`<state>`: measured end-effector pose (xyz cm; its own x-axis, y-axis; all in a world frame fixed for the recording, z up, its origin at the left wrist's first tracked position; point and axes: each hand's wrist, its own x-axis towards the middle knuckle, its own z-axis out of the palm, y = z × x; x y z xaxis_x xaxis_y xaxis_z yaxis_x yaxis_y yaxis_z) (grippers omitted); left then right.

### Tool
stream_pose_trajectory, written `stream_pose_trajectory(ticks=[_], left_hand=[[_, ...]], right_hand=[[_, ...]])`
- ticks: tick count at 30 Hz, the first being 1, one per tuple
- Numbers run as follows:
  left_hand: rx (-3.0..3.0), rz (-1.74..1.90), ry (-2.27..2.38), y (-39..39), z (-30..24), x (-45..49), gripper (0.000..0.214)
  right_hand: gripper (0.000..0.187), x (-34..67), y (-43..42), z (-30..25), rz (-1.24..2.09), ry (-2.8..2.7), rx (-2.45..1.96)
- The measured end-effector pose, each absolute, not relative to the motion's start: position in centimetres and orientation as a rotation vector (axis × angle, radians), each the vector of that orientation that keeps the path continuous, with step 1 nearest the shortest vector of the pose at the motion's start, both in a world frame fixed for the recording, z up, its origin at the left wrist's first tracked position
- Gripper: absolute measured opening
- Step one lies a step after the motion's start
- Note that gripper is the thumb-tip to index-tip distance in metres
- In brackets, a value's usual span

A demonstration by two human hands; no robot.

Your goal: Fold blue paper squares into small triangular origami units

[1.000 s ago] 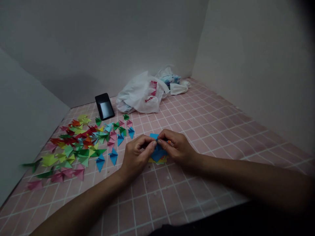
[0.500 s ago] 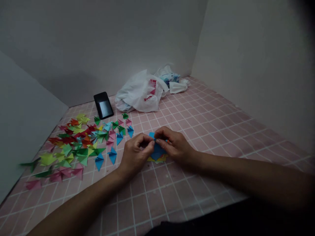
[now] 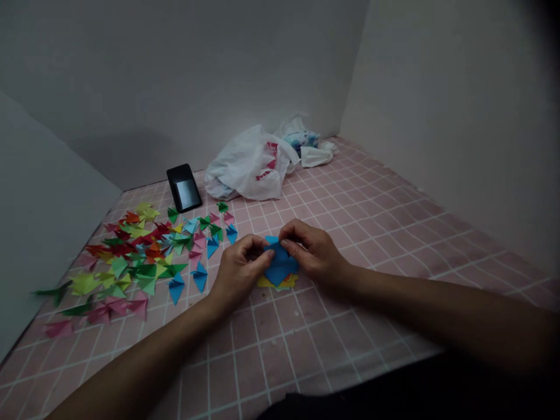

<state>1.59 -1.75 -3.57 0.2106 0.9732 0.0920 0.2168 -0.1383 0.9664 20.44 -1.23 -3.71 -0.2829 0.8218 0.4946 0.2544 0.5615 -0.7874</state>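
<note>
My left hand (image 3: 238, 271) and my right hand (image 3: 312, 252) meet at the middle of the pink checked tabletop (image 3: 350, 326). Both pinch a small blue paper piece (image 3: 279, 263) between thumb and fingers, the fingers curled round it. Under the blue piece lies a small stack of paper sheets (image 3: 276, 283) with yellow and orange edges showing. To the left of my left hand spreads a pile of folded paper triangles (image 3: 144, 254) in green, red, pink, yellow and blue.
A black phone (image 3: 184, 186) lies at the back left. A white plastic bag (image 3: 251, 166) and a crumpled patterned bag (image 3: 306, 146) sit at the back. White walls close in the table on the left, back and right.
Both hands have shifted a little up and away from me with the blue piece. The fingers have turned the paper, so more of its blue face shows.
</note>
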Motion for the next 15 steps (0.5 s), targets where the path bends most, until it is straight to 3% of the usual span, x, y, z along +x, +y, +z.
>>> stream_pose_trajectory(ticks=[5, 15], left_hand=[[1.734, 1.038, 1.230, -1.84, -2.91, 1.75, 0.007], [1.586, 1.094, 1.155, -1.95, -3.15, 1.36, 0.019]], right_hand=[[0.001, 20.37, -1.09, -3.82, 0.863, -1.818, -0.884], [0.005, 20.30, -1.32, -3.35, 1.054, -1.671, -0.930]])
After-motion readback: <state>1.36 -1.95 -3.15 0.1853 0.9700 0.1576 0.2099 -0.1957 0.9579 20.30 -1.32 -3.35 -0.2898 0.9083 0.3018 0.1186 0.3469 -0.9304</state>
